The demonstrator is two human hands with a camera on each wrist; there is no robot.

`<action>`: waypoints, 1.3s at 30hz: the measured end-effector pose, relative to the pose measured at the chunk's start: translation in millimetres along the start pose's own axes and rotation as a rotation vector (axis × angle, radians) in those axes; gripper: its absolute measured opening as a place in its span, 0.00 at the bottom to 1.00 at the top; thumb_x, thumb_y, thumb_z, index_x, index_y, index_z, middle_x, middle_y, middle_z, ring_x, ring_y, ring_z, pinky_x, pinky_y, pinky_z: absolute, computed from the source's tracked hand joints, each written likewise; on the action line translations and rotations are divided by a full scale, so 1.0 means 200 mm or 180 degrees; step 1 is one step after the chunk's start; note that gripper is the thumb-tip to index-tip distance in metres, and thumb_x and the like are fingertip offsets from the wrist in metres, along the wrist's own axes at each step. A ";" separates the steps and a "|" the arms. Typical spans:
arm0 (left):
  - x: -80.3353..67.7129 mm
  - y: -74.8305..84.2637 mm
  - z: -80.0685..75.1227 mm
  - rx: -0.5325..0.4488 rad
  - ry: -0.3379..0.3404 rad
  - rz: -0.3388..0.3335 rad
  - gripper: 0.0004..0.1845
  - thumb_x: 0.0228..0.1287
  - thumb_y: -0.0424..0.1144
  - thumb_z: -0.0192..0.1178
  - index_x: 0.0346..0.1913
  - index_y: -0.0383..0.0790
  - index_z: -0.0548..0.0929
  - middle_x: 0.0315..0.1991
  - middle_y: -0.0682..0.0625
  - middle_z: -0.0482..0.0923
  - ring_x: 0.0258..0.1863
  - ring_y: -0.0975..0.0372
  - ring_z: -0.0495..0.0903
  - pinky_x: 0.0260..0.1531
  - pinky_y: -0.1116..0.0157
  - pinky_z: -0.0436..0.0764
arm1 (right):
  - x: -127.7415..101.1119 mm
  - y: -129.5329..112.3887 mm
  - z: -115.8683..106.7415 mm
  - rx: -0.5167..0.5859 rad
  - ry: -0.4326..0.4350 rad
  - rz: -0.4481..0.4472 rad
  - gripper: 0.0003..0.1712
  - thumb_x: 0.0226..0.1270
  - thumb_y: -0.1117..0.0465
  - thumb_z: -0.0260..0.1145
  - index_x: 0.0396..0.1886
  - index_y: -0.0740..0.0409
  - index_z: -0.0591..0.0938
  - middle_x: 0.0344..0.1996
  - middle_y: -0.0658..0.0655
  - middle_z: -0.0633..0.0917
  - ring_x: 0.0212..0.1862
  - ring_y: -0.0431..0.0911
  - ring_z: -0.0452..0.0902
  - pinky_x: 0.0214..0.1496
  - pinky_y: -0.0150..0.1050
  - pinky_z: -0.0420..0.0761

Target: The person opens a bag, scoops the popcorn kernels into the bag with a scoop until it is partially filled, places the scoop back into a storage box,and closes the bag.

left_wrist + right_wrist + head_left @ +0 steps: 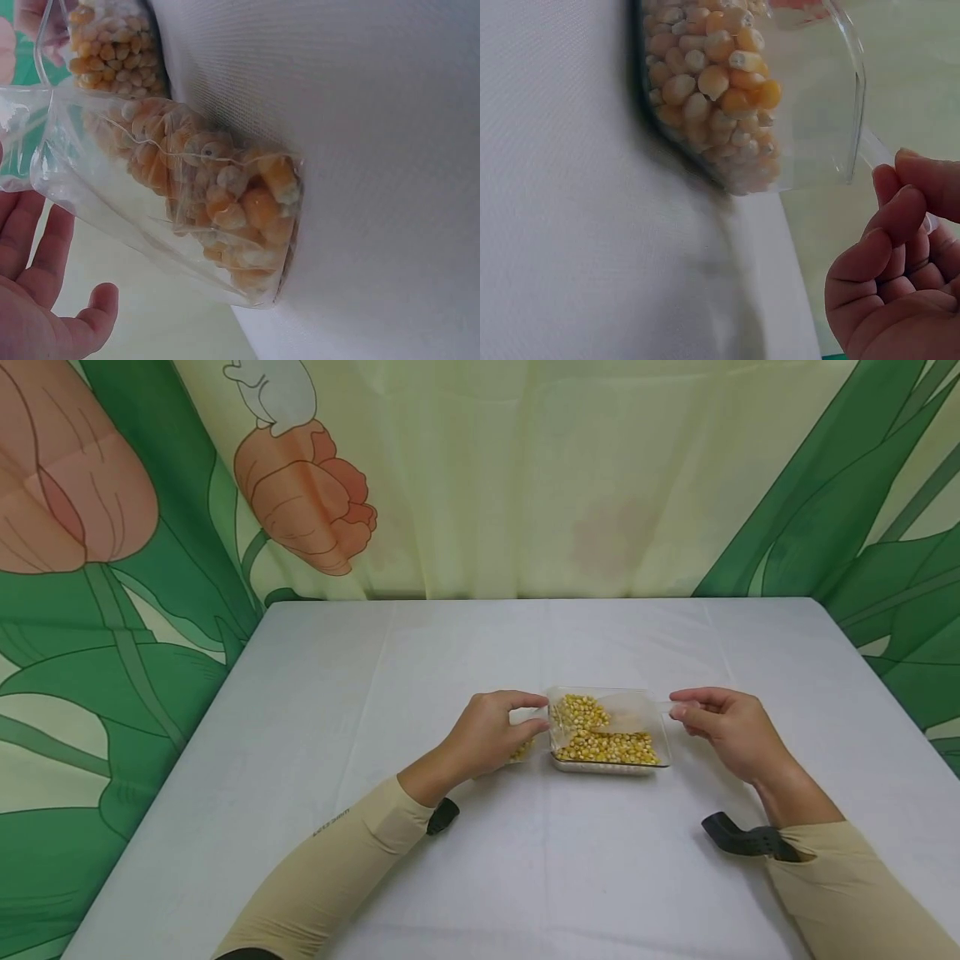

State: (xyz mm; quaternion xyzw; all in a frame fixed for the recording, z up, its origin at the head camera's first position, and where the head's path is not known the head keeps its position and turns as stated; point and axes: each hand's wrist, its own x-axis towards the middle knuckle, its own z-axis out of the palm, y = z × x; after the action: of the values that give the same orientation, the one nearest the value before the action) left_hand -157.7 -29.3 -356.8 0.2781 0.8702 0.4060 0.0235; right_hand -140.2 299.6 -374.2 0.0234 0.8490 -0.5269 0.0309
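Here both hands pinch things — left a corn bag, right a scoop over the tray rim.

**A white table before a flowered curtain**

A white tablecloth covers the table, filling the lower and middle part of the head view; faint fold lines run across it from the far edge toward the near edge. In both wrist views the same cloth shows as a finely woven white surface.

Behind the table, across the whole upper half of the frame, hangs a pale yellow curtain with soft vertical folds. An orange flower is printed at upper centre-left, and a larger pink-orange flower sits at the upper left corner. Broad green leaves fill the right side, and more spread down the left edge.
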 end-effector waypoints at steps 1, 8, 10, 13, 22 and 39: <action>0.00 0.00 0.00 -0.0005 0.0000 -0.0002 0.17 0.68 0.39 0.67 0.56 0.35 0.85 0.54 0.45 0.84 0.57 0.56 0.81 0.59 0.59 0.76 | 0.00 0.01 0.01 0.0045 0.0000 -0.0018 0.26 0.74 0.59 0.65 0.59 0.78 0.76 0.32 0.41 0.84 0.35 0.38 0.76 0.38 0.27 0.80; 0.00 -0.01 0.00 0.0015 0.0031 0.0037 0.16 0.68 0.39 0.67 0.55 0.35 0.86 0.53 0.46 0.84 0.54 0.58 0.82 0.58 0.60 0.77 | 0.02 0.03 0.05 0.0326 0.0010 -0.0074 0.18 0.71 0.64 0.67 0.53 0.74 0.81 0.29 0.39 0.83 0.32 0.35 0.76 0.35 0.28 0.78; 0.00 -0.01 0.00 0.0011 0.0035 0.0025 0.16 0.68 0.39 0.67 0.55 0.35 0.86 0.53 0.46 0.84 0.55 0.59 0.82 0.58 0.61 0.77 | 0.02 0.04 0.06 0.0402 0.0018 -0.0101 0.15 0.70 0.65 0.67 0.52 0.72 0.82 0.28 0.39 0.82 0.32 0.35 0.75 0.34 0.28 0.78; 0.00 -0.01 0.00 0.0003 0.0031 0.0004 0.16 0.68 0.39 0.67 0.55 0.35 0.86 0.53 0.46 0.84 0.54 0.59 0.82 0.58 0.61 0.77 | 0.01 0.04 0.07 0.0505 0.0042 -0.0142 0.10 0.69 0.68 0.67 0.48 0.65 0.85 0.27 0.40 0.80 0.31 0.35 0.75 0.33 0.27 0.78; -0.01 -0.01 0.00 -0.0015 0.0019 0.0015 0.16 0.68 0.39 0.66 0.55 0.35 0.86 0.54 0.45 0.84 0.47 0.59 0.82 0.54 0.61 0.78 | 0.01 0.05 0.08 0.0786 -0.0061 -0.0020 0.08 0.71 0.66 0.66 0.46 0.56 0.87 0.31 0.41 0.82 0.33 0.35 0.75 0.35 0.27 0.79; -0.01 -0.01 0.00 -0.0010 0.0039 -0.0020 0.15 0.68 0.38 0.66 0.55 0.36 0.86 0.53 0.45 0.84 0.51 0.59 0.82 0.53 0.62 0.79 | -0.01 0.08 0.08 0.2084 -0.0335 0.0070 0.14 0.73 0.72 0.60 0.39 0.51 0.88 0.31 0.48 0.83 0.32 0.40 0.75 0.36 0.30 0.79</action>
State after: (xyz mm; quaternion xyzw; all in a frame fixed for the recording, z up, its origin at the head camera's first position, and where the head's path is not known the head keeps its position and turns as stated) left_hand -156.8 -30.2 -358.2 0.2728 0.8706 0.4090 0.0198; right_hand -136.1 292.5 -395.3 0.0140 0.6316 -0.7719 0.0713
